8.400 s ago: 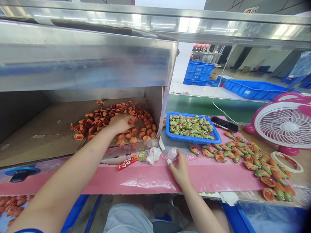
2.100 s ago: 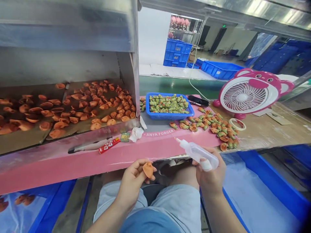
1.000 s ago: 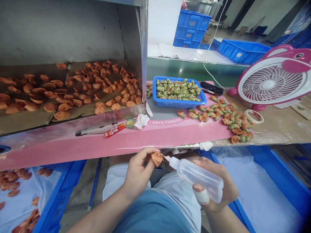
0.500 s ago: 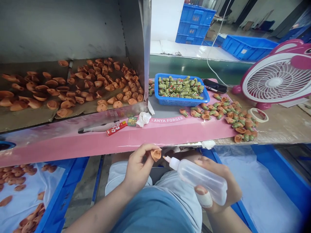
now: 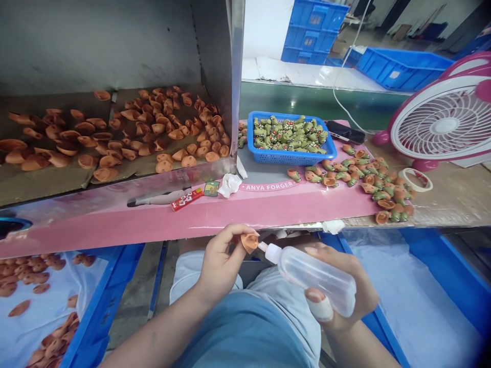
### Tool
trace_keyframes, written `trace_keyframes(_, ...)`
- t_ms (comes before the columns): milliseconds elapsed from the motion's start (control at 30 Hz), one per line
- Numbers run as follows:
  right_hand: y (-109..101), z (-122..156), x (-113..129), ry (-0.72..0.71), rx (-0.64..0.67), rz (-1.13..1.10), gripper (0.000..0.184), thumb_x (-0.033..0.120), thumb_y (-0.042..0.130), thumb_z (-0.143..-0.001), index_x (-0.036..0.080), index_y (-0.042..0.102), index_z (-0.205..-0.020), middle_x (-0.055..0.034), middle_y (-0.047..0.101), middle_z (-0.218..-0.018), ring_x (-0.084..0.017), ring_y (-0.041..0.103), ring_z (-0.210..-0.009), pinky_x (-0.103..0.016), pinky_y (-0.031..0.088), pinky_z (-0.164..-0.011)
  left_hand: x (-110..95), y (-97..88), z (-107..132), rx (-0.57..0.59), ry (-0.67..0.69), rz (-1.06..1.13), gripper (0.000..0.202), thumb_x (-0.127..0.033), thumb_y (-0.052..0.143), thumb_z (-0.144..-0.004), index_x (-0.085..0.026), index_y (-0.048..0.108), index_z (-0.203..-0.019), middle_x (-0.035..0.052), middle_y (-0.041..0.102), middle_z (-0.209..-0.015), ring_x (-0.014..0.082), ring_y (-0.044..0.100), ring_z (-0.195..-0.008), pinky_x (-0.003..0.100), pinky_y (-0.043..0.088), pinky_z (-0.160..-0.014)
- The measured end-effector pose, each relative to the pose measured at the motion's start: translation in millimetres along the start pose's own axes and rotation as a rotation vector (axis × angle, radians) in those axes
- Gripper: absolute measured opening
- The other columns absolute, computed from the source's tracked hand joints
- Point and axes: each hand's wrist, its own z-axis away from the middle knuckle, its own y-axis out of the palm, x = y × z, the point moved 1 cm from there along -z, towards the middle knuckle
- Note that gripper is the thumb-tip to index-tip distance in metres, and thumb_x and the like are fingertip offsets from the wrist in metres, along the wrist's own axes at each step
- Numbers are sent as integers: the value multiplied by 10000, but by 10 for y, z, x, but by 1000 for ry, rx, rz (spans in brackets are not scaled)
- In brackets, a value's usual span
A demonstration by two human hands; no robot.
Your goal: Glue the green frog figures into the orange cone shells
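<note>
Pink counter board [image 5: 192, 220] spans the view just beyond my grip. Ahead of my left hand stands a steel shelf [image 5: 215, 92], its cardboard floor [image 5: 92, 174] strewn with orange moulded pieces [image 5: 153, 133]. Ahead of my right hand sits a blue plastic basket [image 5: 261, 153] packed with green figures [image 5: 287, 135], and more green-and-orange pieces [image 5: 368, 179] lie loose beyond it. Below and left of my grip, a blue-edged bin [image 5: 103, 291] holds further orange pieces [image 5: 23, 271]. My left hand [image 5: 222, 260] pinches one orange piece [image 5: 249, 243] between thumb and fingers. My right hand [image 5: 341, 286] closes around a clear squeeze bottle [image 5: 314, 281], whose nozzle [image 5: 262, 246] sits at that piece's edge. White wrapping [image 5: 320, 308] covers my right thumb.
</note>
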Motion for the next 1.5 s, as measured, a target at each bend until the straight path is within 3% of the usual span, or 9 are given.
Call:
trace_keyframes(300, 9, 11, -25, 1, 9, -43, 393, 193, 614, -657, 54, 546, -1018, -67, 572, -757, -155, 511, -529, -314, 403, -396, -20, 3, -7, 2, 2, -7, 98, -161, 516, -784, -212, 581, -836, 4, 632, -815, 131, 579, -751, 226, 451, -677)
trace_keyframes(833, 1, 13, -14, 20, 41, 69, 386, 220, 605, -658, 99, 554, -1020, -60, 581, -758, -176, 562, -581, -323, 467, -471, 0, -1, -28, -18, -47, 3, 76, -178, 544, -755, -184, 594, -811, 23, 646, -781, 156, 585, -744, 234, 450, -658)
trace_keyframes(1167, -73, 71, -47, 70, 30, 109, 349, 239, 618, -648, 104, 569, -966, -46, 589, -735, -180, 580, -558, -375, 497, -556, 34, -4, -33, -22, -100, 44, 80, -200, 549, -755, -195, 596, -819, 13, 634, -769, 129, 578, -620, 238, 463, -600)
trace_keyframes(1500, -58, 77, -72, 90, -120, 130, 309, 287, 622, -671, 121, 603, -931, -53, 607, -752, -187, 581, -608, -322, 464, -493, 26, -19, -51, -11, -94, 93, 72, -174, 574, -733, -179, 588, -804, 19, 640, -795, 141, 587, -750, 236, 454, -706)
